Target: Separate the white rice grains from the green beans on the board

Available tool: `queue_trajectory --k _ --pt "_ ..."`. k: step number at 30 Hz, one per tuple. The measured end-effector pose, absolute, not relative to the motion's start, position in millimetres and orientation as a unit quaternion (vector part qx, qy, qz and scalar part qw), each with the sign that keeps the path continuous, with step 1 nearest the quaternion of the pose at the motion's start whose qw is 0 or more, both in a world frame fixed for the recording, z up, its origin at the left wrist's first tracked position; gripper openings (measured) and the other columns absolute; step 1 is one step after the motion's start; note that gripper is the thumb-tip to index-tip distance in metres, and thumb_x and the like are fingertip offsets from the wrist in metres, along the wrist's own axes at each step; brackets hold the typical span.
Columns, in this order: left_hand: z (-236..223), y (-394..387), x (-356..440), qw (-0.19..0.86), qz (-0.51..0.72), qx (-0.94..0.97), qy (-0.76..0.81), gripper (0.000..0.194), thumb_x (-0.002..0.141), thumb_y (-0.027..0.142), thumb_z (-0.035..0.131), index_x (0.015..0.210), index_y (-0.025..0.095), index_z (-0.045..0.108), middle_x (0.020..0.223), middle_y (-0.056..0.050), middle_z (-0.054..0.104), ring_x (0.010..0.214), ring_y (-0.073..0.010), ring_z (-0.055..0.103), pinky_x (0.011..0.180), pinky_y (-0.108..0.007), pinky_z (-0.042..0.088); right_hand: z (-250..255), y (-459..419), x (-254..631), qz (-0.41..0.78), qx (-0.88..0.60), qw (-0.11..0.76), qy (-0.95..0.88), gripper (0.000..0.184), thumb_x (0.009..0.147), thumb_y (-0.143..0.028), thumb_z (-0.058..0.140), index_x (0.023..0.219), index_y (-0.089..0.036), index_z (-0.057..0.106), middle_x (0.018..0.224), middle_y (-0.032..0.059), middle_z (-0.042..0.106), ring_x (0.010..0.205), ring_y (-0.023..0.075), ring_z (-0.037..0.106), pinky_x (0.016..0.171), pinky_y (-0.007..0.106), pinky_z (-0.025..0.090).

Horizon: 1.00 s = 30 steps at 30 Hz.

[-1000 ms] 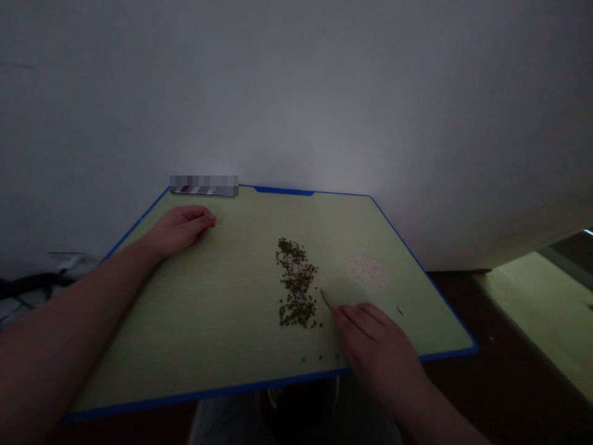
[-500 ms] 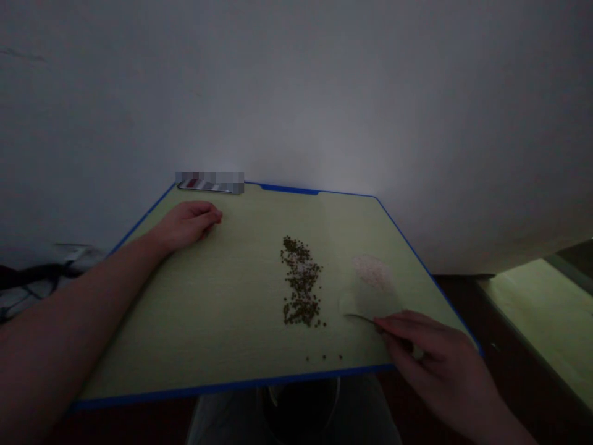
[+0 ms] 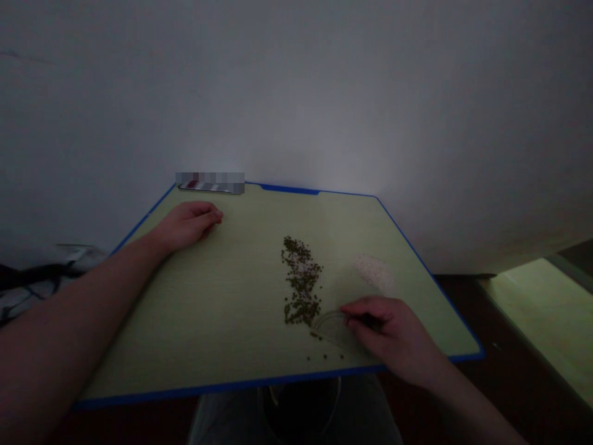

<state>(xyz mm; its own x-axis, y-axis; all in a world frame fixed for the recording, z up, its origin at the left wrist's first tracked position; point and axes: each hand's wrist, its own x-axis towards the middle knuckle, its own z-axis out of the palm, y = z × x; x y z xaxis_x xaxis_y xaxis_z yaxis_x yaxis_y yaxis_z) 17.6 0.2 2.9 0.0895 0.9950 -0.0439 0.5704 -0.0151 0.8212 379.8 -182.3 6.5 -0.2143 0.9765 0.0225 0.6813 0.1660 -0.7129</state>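
Note:
My right hand point(image 3: 386, 330) pinches a clear, half-round plastic piece that looks like a protractor point(image 3: 334, 326). Its curved edge reaches the lower right of a strip of small green beans point(image 3: 303, 287), which look like mung beans mixed with some white grains. Right of the strip, just beyond that hand, lies a flat patch of pale grains point(image 3: 373, 270), perhaps rice. On the board's left side rests my left hand point(image 3: 192, 220), its fingers curled together and nothing visible in them.
Everything lies on a pale board point(image 3: 222, 296) with a blue edge. At its far left corner is a phone point(image 3: 210, 186), partly blurred out. A few loose beans point(image 3: 325, 356) sit close to the front edge. Below that edge, a dark round bin point(image 3: 300, 405) stands between my legs.
My right hand has moved left and a little away from me, bringing the protractor against the lower end of the beans. A few beans there have shifted. The left hand stays put.

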Motion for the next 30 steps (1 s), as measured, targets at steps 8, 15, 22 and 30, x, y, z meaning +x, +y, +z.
queue_trajectory --k 8,15,22,30 --pt "1 3 16 0.353 0.3 0.644 0.609 0.019 0.077 0.035 0.054 0.07 0.017 0.056 0.049 0.006 0.046 0.046 -0.0095 0.042 0.048 -0.024 0.032 11 -186 377 0.271 -0.562 0.273 -0.732 0.022 0.083 -0.023 0.055 0.091 -0.022 0.075 0.081 0.0023 0.075 0.071 0.0169 0.07 0.063 0.029 0.055" --pt "4 0 20 0.35 0.302 0.649 0.604 0.022 0.078 0.037 0.053 0.066 0.018 0.054 0.047 0.006 0.045 0.044 -0.0088 0.04 0.048 -0.023 0.031 8 -185 377 0.259 -0.585 0.279 -0.716 0.02 0.083 -0.025 0.056 0.092 -0.022 0.074 0.082 0.0021 0.075 0.072 0.0173 0.069 0.064 0.03 0.054" --pt "7 -2 20 0.345 0.294 0.653 0.607 0.022 0.078 0.036 0.053 0.065 0.018 0.053 0.048 0.006 0.045 0.045 -0.0086 0.04 0.048 -0.024 0.031 11 -180 370 0.282 -0.576 0.27 -0.719 0.021 0.082 -0.023 0.056 0.092 -0.022 0.075 0.081 0.0019 0.075 0.071 0.0174 0.069 0.063 0.029 0.054" --pt "7 -3 20 0.343 0.29 0.66 0.602 0.023 0.078 0.038 0.054 0.067 0.017 0.053 0.047 0.006 0.045 0.045 -0.0092 0.04 0.048 -0.024 0.032 12 -178 366 0.304 -0.559 0.249 -0.73 0.021 0.083 -0.023 0.056 0.092 -0.022 0.075 0.084 0.0023 0.075 0.074 0.0179 0.069 0.065 0.03 0.053"
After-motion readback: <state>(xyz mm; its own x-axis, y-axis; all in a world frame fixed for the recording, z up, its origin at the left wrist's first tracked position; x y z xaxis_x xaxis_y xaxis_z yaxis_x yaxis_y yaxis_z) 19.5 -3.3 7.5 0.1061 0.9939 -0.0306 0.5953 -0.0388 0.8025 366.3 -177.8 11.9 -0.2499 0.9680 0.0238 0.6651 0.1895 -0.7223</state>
